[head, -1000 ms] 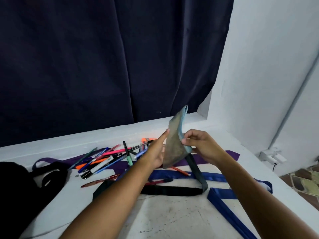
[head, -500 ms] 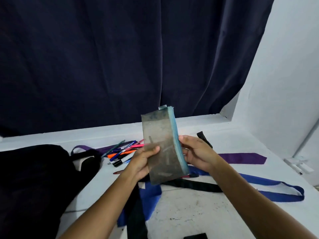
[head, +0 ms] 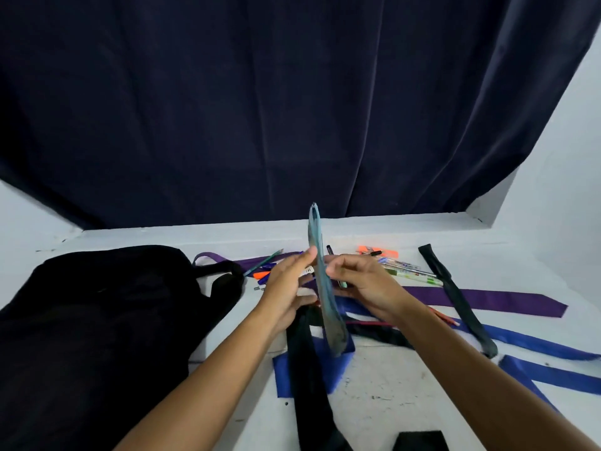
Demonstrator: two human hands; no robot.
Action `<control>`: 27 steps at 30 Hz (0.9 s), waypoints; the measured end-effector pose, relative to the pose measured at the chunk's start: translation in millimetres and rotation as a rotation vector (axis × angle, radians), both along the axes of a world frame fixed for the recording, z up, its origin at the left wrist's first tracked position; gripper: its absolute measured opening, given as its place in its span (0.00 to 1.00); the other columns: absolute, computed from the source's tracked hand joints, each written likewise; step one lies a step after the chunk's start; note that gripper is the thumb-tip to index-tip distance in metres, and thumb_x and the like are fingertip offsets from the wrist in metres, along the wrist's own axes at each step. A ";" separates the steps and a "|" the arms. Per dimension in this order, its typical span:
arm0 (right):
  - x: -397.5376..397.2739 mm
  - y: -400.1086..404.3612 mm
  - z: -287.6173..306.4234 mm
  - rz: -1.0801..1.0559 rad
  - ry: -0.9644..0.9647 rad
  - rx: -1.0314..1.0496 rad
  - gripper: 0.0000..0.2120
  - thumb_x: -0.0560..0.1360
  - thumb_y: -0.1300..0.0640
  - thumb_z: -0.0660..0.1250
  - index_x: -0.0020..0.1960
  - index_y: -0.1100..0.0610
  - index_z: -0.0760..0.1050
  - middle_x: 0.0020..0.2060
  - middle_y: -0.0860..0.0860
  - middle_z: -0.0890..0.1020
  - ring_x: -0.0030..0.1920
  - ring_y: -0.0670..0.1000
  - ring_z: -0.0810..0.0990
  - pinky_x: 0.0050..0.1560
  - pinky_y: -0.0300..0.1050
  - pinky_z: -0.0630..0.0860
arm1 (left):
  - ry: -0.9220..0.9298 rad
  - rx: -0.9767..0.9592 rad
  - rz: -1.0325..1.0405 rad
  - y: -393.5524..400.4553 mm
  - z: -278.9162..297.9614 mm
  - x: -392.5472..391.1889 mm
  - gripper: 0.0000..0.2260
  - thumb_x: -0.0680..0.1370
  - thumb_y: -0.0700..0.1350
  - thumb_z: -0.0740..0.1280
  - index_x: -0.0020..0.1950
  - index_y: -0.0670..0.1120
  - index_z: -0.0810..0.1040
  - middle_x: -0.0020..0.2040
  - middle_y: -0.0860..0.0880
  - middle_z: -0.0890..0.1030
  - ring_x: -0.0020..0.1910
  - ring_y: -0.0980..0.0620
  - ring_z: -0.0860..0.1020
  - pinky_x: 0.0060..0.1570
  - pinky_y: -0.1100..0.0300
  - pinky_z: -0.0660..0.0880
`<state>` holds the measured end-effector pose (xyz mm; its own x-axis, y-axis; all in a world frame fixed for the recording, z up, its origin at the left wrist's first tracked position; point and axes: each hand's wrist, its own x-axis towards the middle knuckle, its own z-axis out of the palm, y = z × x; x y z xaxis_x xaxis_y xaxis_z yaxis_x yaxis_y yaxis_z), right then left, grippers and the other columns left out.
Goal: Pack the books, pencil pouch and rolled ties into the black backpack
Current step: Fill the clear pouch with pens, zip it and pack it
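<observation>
Translucent grey plastic, the pencil pouch [head: 325, 288], is now turned edge-on and pinched between the left hand [head: 286, 289] and right hand [head: 364, 284]; apparently empty, it is judged ready for filling. Pens [head: 403, 271] and unrolled ties [head: 487, 301] are spread over the white table [head: 406, 385], the black backpack [head: 97, 320] leftward, a dark curtain [head: 292, 109] behind.

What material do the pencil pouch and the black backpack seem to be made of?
Pencil pouch: probably thin, soft, translucent plastic with a light blue edge; it bends limply. Black backpack: likely matte woven fabric; it lies slumped, without shine.
</observation>
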<state>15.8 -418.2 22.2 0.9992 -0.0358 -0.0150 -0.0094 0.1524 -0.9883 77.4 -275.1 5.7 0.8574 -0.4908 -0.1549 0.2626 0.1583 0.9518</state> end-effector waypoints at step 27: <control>-23.3 9.9 -25.5 -0.069 0.092 -0.420 0.18 0.65 0.51 0.78 0.45 0.64 0.82 0.52 0.43 0.78 0.55 0.40 0.74 0.52 0.31 0.72 | 0.211 -0.077 0.105 -2.5 -4.6 7.0 0.08 0.79 0.40 0.66 0.54 0.38 0.81 0.48 0.39 0.83 0.42 0.45 0.82 0.48 0.49 0.80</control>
